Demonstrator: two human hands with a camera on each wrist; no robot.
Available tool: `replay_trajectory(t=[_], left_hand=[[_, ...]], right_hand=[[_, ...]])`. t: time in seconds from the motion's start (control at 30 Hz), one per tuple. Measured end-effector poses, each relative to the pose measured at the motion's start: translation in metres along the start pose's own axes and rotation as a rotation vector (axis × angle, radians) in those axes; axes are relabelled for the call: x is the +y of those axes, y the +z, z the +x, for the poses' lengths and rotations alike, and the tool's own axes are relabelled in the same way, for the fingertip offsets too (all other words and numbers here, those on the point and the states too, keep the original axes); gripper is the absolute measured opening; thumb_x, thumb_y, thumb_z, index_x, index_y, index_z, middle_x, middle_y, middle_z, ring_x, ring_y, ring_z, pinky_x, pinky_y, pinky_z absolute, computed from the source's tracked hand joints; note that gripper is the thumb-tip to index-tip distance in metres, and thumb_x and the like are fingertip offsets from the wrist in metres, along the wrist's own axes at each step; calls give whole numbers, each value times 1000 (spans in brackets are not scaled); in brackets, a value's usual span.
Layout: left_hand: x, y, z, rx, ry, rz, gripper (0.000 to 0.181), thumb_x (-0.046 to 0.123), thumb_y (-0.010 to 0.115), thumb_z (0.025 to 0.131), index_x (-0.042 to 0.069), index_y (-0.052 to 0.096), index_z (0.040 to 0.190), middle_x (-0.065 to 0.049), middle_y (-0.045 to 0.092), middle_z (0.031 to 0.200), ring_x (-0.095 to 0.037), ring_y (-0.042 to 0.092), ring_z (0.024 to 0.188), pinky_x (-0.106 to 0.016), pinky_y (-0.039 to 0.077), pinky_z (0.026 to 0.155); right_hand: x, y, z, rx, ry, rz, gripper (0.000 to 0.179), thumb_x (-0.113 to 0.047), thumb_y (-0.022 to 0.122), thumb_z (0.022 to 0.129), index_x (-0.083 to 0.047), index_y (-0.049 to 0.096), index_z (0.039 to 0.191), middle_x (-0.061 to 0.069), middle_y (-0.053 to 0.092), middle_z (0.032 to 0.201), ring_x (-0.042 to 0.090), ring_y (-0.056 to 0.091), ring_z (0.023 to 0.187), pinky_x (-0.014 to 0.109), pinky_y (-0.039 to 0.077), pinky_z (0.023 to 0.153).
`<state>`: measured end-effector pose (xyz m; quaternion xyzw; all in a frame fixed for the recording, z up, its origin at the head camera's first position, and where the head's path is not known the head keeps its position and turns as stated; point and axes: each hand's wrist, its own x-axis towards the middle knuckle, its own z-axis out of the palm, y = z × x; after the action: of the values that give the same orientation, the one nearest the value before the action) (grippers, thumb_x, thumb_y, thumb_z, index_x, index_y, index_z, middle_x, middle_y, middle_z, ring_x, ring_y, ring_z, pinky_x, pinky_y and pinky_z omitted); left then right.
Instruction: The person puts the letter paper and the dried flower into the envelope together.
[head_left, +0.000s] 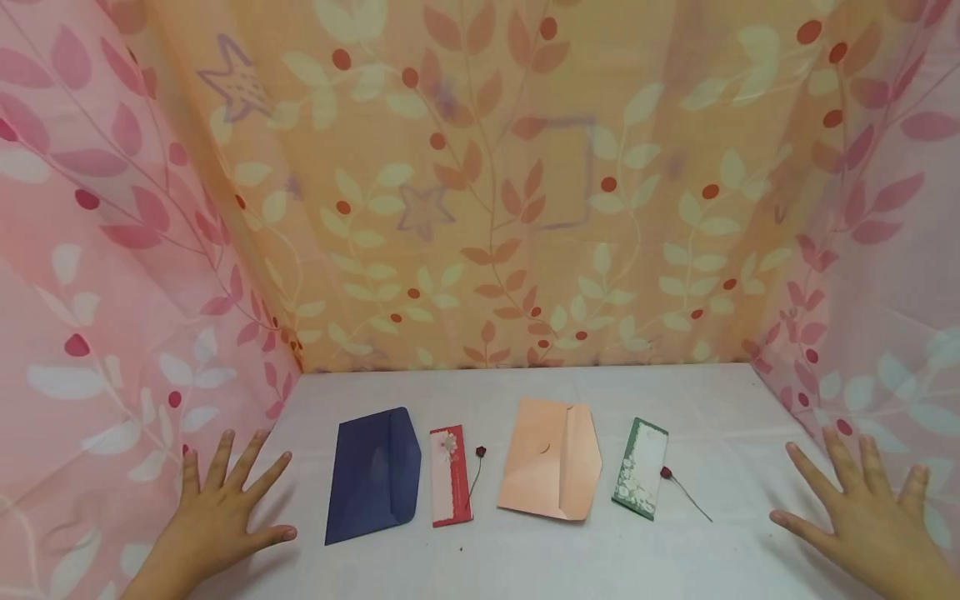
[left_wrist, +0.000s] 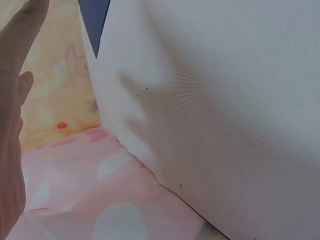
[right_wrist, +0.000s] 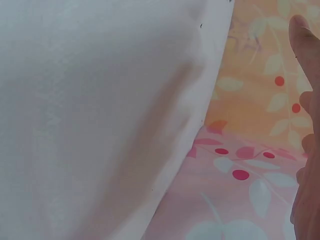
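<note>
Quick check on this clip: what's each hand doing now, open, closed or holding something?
Left hand: open, fingers spread, holding nothing.
Right hand: open, fingers spread, holding nothing.

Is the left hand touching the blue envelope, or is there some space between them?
Apart. The head view shows it: a strip of white table lies between the left hand and the blue envelope.

Can't read a single word, number or brand anywhere, tbh. Might spot some faint print toward 3 o'clock on the red-and-white card, way too tiny to decipher.
</note>
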<state>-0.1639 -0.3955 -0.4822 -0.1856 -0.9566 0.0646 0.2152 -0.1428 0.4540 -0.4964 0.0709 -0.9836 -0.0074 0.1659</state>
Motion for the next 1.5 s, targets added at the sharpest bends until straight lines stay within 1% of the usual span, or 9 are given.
replay_trajectory(t=[0.33, 0.57, 0.77, 0.8, 0.97, 1.1, 1.23, 1.33, 1.5], left_hand=[[2, 0, 7, -34, -27, -7, 106, 85, 67, 71, 39, 32, 159, -6, -3, 174, -40, -19, 156, -77, -13, 112], [5, 4, 17, -43, -20, -16, 104, 88, 62, 71, 30, 42, 155, -11, 4, 173, -42, -18, 156, -78, -13, 112], [10, 1, 23, -86, -31, -38, 103, 88, 61, 74, 29, 41, 156, -16, 12, 171, -42, -20, 155, -74, -19, 112], [12, 0, 24, -96, -34, -41, 103, 88, 60, 74, 30, 40, 156, -15, 10, 171, -42, -20, 155, -74, -19, 112], [17, 3, 26, -79, -16, -72, 102, 86, 63, 74, 28, 40, 156, -15, 7, 172, -42, -20, 155, -76, -17, 111], [21, 9, 26, -47, -3, -92, 102, 84, 65, 74, 27, 41, 155, -17, 15, 170, -43, -15, 156, -77, -14, 112], [24, 11, 27, -64, -27, -110, 102, 83, 66, 75, 32, 37, 158, -18, 18, 169, -42, -17, 156, -73, -22, 110], [29, 10, 31, -93, -39, -131, 103, 81, 67, 75, 35, 32, 160, -18, 17, 169, -42, -19, 155, -70, -25, 109], [36, 8, 40, -122, -57, -196, 101, 78, 68, 78, 31, 33, 160, -20, 16, 169, -48, -13, 155, -71, -25, 108]], right_hand=[[-7, -4, 11, 54, -26, -9, 113, -72, 74, 78, -36, 10, 164, 8, -17, 171, 42, -28, 151, 65, -36, 99], [-12, -6, 10, 55, -14, -8, 113, -72, 74, 77, -36, 11, 164, 5, -20, 170, 39, -31, 150, 66, -36, 98], [-18, -6, 16, 79, -16, 3, 110, -71, 74, 77, -35, 16, 164, 3, -17, 171, 36, -29, 152, 68, -34, 100], [-19, -7, 17, 82, -15, 6, 109, -71, 75, 77, -35, 18, 164, 3, -16, 171, 37, -28, 152, 68, -34, 100], [-24, -5, 16, 100, -30, 10, 108, -70, 75, 77, -34, 20, 163, 7, -14, 172, 40, -26, 152, 70, -32, 101], [-27, -2, 16, 121, -35, 26, 108, -69, 76, 77, -34, 22, 163, 13, -6, 172, 37, -24, 153, 69, -31, 102], [-33, 1, 23, 141, -41, 25, 106, -71, 75, 76, -34, 25, 162, 17, 5, 172, 35, -20, 155, 71, -29, 104], [-36, 3, 26, 154, -46, 29, 106, -71, 76, 75, -34, 28, 162, 16, 6, 172, 35, -18, 156, 72, -27, 105], [-40, 4, 29, 175, -62, 56, 104, -68, 78, 75, -33, 31, 161, 15, 7, 172, 35, -15, 157, 73, -26, 106]])
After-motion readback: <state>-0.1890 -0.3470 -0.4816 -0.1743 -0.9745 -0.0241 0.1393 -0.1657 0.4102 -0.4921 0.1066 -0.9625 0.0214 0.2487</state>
